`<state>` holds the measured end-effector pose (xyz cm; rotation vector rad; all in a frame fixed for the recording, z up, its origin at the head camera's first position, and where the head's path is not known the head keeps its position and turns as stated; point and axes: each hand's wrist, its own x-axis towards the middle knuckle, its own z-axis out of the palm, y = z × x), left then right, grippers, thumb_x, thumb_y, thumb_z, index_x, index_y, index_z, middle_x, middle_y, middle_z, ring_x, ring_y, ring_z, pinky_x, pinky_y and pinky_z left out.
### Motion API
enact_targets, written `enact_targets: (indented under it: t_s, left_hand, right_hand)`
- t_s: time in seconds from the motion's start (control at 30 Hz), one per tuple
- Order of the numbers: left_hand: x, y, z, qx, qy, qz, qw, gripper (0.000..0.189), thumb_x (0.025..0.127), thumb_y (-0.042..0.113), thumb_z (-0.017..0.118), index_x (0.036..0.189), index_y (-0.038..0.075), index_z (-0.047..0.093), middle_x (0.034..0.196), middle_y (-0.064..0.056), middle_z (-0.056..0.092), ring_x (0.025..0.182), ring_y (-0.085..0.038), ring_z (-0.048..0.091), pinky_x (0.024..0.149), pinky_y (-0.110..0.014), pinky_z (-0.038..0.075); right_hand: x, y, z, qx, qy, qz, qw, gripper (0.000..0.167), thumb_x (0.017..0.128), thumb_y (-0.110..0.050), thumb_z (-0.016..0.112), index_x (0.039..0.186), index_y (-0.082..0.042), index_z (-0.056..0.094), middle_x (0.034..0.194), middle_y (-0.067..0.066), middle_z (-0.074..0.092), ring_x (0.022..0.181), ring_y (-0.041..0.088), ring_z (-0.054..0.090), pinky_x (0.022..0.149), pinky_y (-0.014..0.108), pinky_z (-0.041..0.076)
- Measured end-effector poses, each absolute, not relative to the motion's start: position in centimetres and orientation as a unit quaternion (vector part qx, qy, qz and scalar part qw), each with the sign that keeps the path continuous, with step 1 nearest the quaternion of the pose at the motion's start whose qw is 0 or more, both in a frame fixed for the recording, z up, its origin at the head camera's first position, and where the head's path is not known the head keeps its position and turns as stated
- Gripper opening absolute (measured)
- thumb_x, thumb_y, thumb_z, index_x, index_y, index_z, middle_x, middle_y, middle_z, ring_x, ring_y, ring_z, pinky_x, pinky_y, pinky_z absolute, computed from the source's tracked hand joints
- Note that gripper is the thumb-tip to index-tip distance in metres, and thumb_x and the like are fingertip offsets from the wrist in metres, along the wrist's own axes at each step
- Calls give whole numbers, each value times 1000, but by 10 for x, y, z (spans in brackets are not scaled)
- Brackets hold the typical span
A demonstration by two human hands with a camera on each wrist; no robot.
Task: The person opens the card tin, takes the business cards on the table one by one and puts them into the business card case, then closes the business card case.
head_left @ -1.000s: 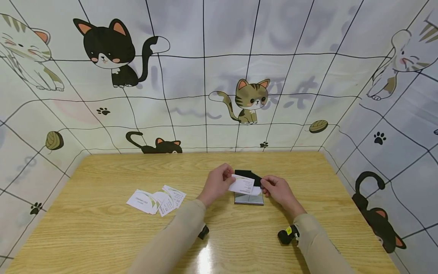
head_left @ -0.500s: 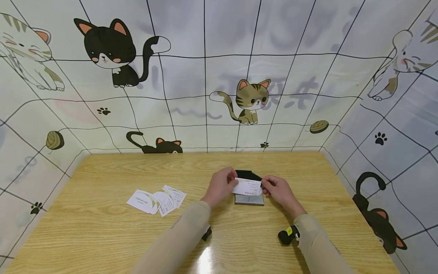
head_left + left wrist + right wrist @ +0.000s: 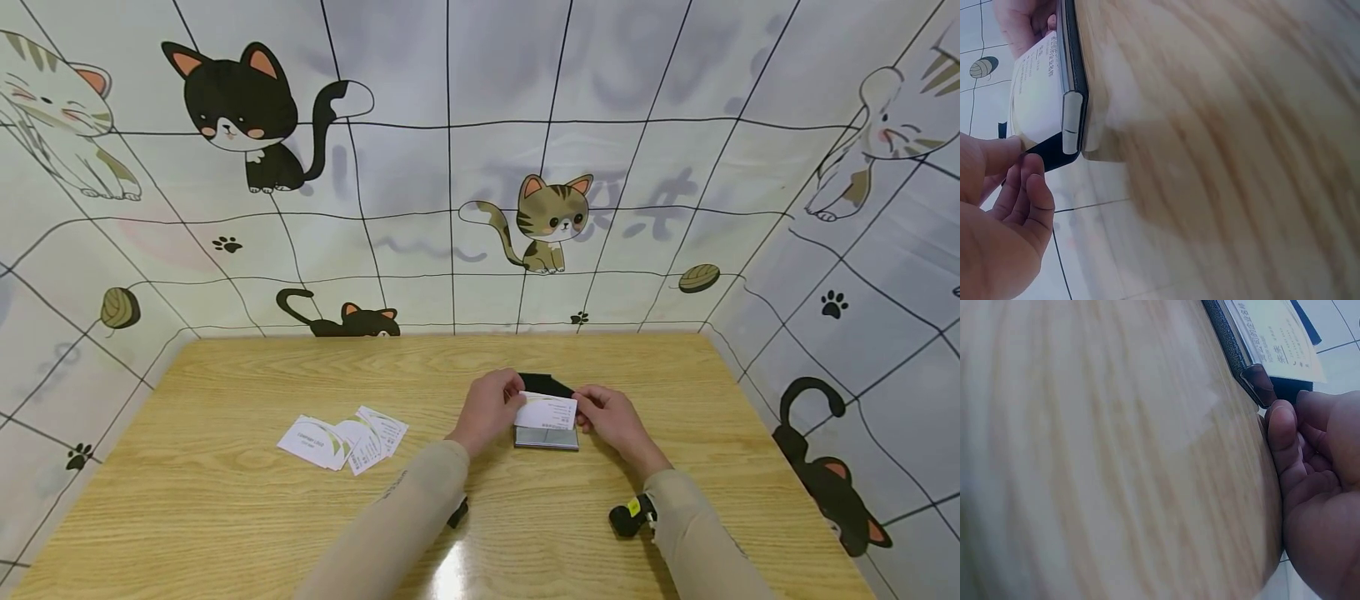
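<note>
My left hand point(image 3: 487, 410) pinches the left end of a white business card point(image 3: 549, 412) with printed text and a green curve. The card lies over an open card case point(image 3: 546, 439) with a silvery inner plate. Behind the card rises the case's black flap point(image 3: 542, 383). At its right corner, my right hand point(image 3: 613, 422) pinches the flap between thumb and index finger. The left wrist view shows the left hand point(image 3: 1004, 212) at the card's edge, beside the case's end point(image 3: 1071, 122). The inside of the case is mostly hidden under the card.
Several business cards point(image 3: 311, 442) lie fanned out on the wooden table point(image 3: 225, 517), left of the hands. A cloth backdrop point(image 3: 405, 183) printed with cartoon cats encloses the table's back and sides.
My left hand has moved right and slightly toward me, bringing the card over the case and level with its edges. My right hand has stayed at the flap's corner.
</note>
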<state>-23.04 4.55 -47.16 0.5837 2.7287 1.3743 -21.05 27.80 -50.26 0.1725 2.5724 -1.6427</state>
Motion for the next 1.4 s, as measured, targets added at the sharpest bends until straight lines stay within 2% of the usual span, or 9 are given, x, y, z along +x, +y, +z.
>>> enact_targets:
  t_s: [0.33, 0.7, 1.07, 1.4]
  left_hand:
    - [-232, 46, -475, 185, 878, 440, 32, 5, 96, 4, 70, 96, 9, 70, 84, 2, 64, 75, -13, 55, 70, -26, 49]
    - [-231, 45, -475, 205, 893, 400, 37, 7, 94, 0, 72, 95, 6, 74, 86, -2, 67, 79, -16, 56, 74, -30, 50]
    - [-229, 47, -477, 210, 909, 355, 57, 6, 93, 3, 74, 89, 8, 74, 88, -2, 57, 80, -16, 50, 72, -29, 47]
    - [-229, 46, -478, 219, 912, 342, 63, 7, 92, 4, 74, 87, 8, 76, 86, 0, 54, 78, -15, 48, 69, -28, 44]
  right_hand:
    - [-211, 278, -503, 57, 845, -530, 39, 22, 108, -10, 53, 115, 5, 68, 84, 10, 64, 71, 17, 59, 61, 25, 52]
    - [-209, 277, -500, 52, 842, -535, 43, 21, 108, -14, 56, 109, 4, 68, 83, 9, 63, 70, 16, 58, 62, 25, 52]
    - [-209, 278, -500, 44, 836, -545, 43, 21, 108, -13, 56, 109, 5, 67, 86, 11, 64, 72, 16, 59, 63, 25, 53]
    - [-208, 278, -500, 36, 835, -547, 42, 22, 108, -13, 56, 108, 6, 67, 87, 10, 64, 71, 14, 59, 63, 25, 53]
